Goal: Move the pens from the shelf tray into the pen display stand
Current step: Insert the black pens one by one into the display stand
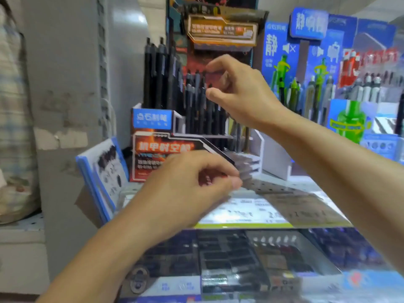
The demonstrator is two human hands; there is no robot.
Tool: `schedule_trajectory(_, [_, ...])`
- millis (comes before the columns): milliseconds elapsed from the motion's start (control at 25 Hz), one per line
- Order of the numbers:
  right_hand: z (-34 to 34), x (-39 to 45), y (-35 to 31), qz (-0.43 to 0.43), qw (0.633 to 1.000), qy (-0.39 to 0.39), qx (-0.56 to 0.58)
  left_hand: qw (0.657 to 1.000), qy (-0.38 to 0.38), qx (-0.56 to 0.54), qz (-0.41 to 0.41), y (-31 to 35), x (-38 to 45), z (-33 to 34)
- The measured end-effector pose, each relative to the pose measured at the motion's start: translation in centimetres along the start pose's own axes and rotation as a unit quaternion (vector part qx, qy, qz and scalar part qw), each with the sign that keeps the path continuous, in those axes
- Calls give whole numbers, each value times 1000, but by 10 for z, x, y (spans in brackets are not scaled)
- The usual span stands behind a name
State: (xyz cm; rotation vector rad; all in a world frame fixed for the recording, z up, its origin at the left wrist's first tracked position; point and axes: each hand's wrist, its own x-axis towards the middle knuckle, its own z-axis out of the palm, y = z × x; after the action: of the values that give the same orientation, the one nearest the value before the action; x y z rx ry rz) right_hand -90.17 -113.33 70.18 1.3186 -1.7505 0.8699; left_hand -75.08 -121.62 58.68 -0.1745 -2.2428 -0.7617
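Black pens (196,101) stand in the red cardboard display stand (161,154) just beyond your empty, loosely spread right hand (238,92); your curled left hand (192,182) shows no clear pen, so fetch another from the tray.

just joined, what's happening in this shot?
A person is stocking a pen display stand on a shop shelf. The right hand is raised at the black pens standing in the stand, thumb and fingers apart around their tops; it grips nothing that shows. The left hand hangs lower, in front of the stand's base, fingers curled; blur hides whether it holds a pen. Another pen display, blue, stands to the right.
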Motion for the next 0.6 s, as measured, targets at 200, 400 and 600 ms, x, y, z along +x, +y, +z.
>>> schedule_trajectory(200, [-51, -39, 25, 18, 999, 30, 2, 997, 50, -40, 30, 32, 23, 40])
schedule_trajectory(400, [-148, -92, 75, 24, 996, 78, -25, 992, 84, -81, 56, 99, 68, 122])
schedule_trajectory(600, [-288, -182, 169, 36, 983, 171, -48, 975, 142, -136, 100, 205, 120, 263])
